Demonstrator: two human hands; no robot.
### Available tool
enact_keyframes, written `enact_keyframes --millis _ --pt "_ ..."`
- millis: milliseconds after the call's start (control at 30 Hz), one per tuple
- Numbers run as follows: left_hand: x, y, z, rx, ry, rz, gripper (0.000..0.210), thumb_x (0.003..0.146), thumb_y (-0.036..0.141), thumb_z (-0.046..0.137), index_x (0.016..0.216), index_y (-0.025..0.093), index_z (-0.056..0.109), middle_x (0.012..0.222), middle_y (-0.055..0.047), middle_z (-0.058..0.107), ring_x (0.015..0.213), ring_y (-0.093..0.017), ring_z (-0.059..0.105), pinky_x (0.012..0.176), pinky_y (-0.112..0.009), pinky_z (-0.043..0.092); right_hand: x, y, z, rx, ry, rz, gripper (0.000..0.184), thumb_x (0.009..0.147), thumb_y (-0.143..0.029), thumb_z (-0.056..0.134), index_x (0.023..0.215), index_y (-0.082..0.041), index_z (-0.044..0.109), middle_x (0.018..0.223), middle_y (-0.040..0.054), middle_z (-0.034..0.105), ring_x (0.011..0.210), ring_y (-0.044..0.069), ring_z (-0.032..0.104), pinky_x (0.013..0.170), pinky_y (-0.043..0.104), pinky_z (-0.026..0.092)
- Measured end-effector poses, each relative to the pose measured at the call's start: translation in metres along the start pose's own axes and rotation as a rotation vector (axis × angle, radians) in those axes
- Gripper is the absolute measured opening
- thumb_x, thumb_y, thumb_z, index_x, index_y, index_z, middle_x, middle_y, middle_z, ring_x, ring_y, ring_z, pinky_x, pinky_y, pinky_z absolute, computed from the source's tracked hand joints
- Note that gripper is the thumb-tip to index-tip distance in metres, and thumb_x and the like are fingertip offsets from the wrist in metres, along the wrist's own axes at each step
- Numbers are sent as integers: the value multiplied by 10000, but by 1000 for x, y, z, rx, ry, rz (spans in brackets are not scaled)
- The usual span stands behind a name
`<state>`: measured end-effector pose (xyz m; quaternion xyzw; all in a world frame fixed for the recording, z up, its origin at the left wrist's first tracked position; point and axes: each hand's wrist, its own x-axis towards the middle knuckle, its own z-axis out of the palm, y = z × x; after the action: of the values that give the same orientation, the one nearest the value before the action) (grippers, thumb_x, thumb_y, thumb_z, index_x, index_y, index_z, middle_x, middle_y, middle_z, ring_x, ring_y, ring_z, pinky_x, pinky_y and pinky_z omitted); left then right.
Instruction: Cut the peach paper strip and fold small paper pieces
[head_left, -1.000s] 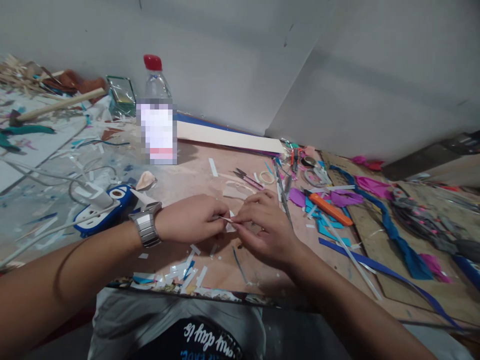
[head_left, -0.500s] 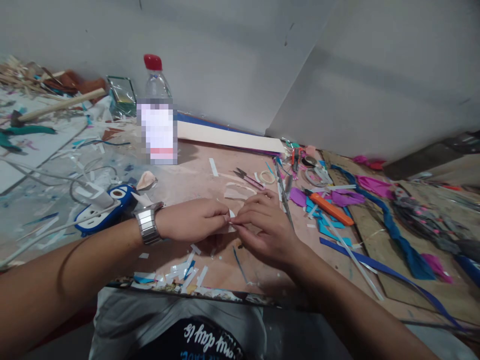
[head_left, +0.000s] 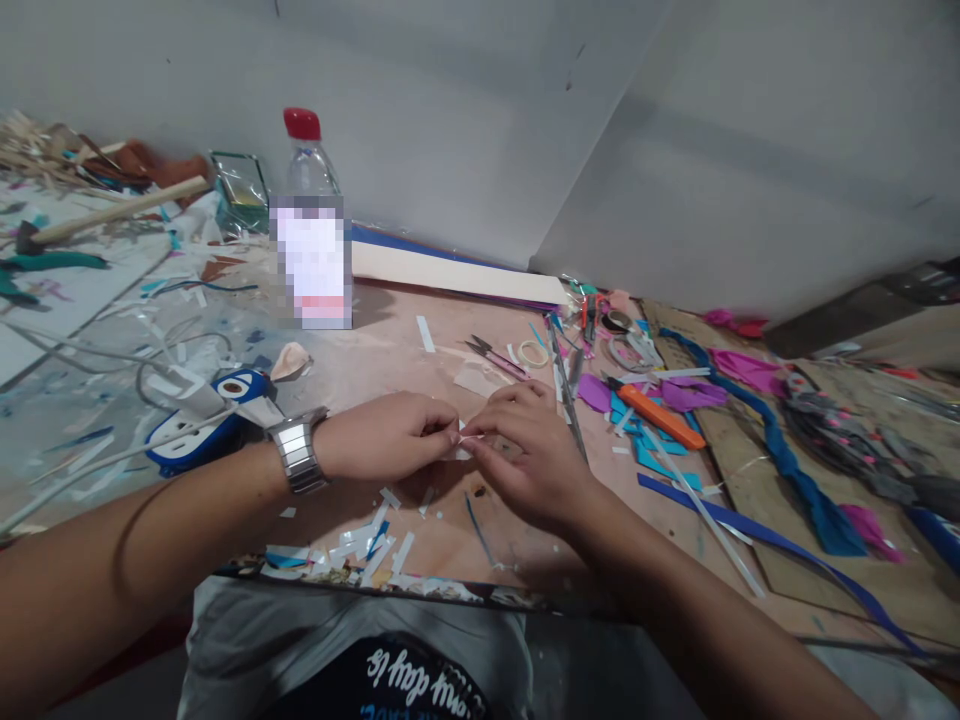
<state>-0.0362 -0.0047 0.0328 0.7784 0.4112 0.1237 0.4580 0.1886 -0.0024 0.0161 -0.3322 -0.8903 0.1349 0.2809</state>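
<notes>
Between the fingertips of both hands is a small whitish-pink piece [head_left: 463, 441], thin like paper or tape; its exact kind is too small to make out. My left hand [head_left: 394, 436] pinches it from the left, with a metal watch [head_left: 298, 452] on the wrist. From the right, my right hand [head_left: 531, 445] pinches the same piece between thumb and forefinger, its other fingers curled above. Just beyond the hands lie a pale paper scrap [head_left: 484, 378], dark-bladed thread snips [head_left: 495, 357] and a roll of tape [head_left: 533, 354].
A red-capped bottle [head_left: 311, 165] stands by the wall, partly behind a blurred screen. At left is a blue-and-white power strip [head_left: 199, 425] with cables. An orange cutter [head_left: 664, 415] and blue ribbon [head_left: 772, 415] lie right. White strips [head_left: 367, 540] litter the front edge.
The fingertips have shifted slightly, and a thin pinkish strand now shows between them. The pale scrap behind the hands now looks flatter. The view has moved a little.
</notes>
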Motion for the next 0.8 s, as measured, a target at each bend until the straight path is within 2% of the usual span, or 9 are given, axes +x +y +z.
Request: enact_keyframes --millis 200,400,667,800 --pt "-1 3 4 280 173 111 278 1023 314 499 868 176 684 748 -17 705 648 -148 598 625 -282 370 2 -3 -3 71 -88 50 64 975 -197 617 932 -220 658 945 39 724 1005 250 569 961 462 361" --pt "0 -2 8 340 193 261 271 1043 306 499 900 188 697 773 -9 710 663 -150 587 634 -281 355 2 -3 -6 158 -152 45 72 992 -185 571 939 -219 607 1042 53 683 1063 250 554 995 460 367" --pt "2 -4 6 431 261 285 294 1055 312 514 855 184 686 721 0 683 632 -151 568 613 -275 337 1 6 -3 202 -30 84 45 967 -225 682 923 -234 678 996 37 717 1027 244 597 971 445 390" --pt "3 -6 7 491 277 331 191 1023 224 539 903 192 683 786 0 715 699 -165 623 631 -278 367 2 4 -4 228 -2 43 80 961 -174 649 913 -228 681 971 38 714 1009 239 601 972 450 402"
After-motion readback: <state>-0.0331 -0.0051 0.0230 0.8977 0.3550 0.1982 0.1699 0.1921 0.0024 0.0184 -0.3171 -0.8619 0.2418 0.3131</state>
